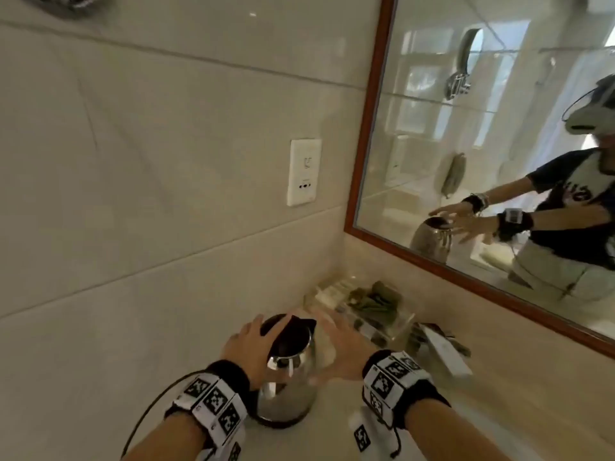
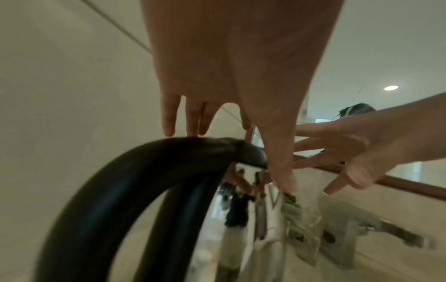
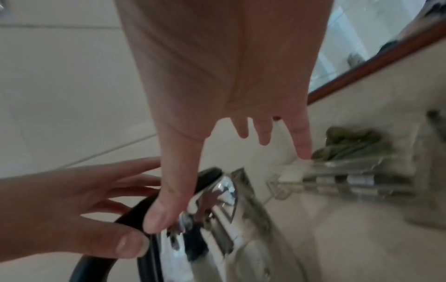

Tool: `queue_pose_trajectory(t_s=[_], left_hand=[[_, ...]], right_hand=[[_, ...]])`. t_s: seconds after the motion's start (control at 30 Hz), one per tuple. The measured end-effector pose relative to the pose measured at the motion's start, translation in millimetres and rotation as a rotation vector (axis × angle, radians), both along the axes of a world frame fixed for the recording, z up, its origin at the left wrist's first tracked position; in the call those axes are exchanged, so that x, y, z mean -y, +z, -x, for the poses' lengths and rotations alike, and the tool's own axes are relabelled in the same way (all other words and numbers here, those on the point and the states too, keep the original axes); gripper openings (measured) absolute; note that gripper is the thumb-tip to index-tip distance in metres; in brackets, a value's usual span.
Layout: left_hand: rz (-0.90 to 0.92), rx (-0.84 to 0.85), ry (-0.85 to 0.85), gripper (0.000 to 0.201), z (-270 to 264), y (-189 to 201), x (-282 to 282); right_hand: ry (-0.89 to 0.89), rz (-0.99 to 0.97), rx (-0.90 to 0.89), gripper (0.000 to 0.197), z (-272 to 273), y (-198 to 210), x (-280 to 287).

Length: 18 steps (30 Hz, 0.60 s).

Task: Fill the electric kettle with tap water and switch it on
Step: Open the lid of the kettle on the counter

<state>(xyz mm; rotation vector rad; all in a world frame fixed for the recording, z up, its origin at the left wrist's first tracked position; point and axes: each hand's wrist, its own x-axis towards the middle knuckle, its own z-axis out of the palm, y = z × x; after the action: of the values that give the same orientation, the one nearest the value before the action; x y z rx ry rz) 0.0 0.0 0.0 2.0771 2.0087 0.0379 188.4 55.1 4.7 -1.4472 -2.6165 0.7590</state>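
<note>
1. The electric kettle [image 1: 287, 371], shiny steel with a black lid and a black handle [image 2: 115, 200], stands upright on the pale tabletop [image 1: 316, 437] in the corner by the tiled wall, between your two hands.
2. Your left hand [image 1: 248, 344] lies over the handle side of the lid with its fingers straight and spread. In the left wrist view the fingertips [image 2: 169, 126] sit just above the top of the handle; it is too blurred to tell whether they touch it. They are not curled round anything.
3. Your right hand [image 1: 339, 347] is spread wide just beside the kettle's right side, fingers straight, holding nothing. In the right wrist view its thumb [image 3: 169, 200] reaches down in front of the kettle's rim; you cannot tell from the blur whether it makes contact.
4. Behind the kettle a clear tray [image 1: 376, 314] holds green packets and small items.
5. A white wall socket [image 1: 304, 171] sits on the tiles above, well apart from the kettle.
6. A wood-framed mirror [image 1: 372, 128] on the right wall reflects both hands and the kettle.
</note>
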Motion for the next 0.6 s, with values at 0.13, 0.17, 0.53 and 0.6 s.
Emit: queue_pose_trajectory(t_s=[0.13, 0.17, 0.53, 0.6], left_hand=[[0.052, 0.017, 0.020, 0.103, 14.4, -17.5, -3.4], [0.058, 0.033, 0.022, 0.104, 17.3, -19.9, -6.9], [0.087, 0.073, -0.086, 0.113, 26.1, -25.5, -33.7], [0.084, 0.106, -0.100, 0.114, 29.1, -26.0, -35.7]], right_hand=[[0.025, 0.074, -0.043, 0.119, 28.7, -27.6, -9.5], [0.020, 0.096, -0.067, 0.118, 33.0, -33.7, -12.9], [-0.037, 0.130, -0.303, 0.123, 28.5, -58.7, -26.3], [-0.052, 0.139, -0.324, 0.124, 27.9, -60.9, -27.2]])
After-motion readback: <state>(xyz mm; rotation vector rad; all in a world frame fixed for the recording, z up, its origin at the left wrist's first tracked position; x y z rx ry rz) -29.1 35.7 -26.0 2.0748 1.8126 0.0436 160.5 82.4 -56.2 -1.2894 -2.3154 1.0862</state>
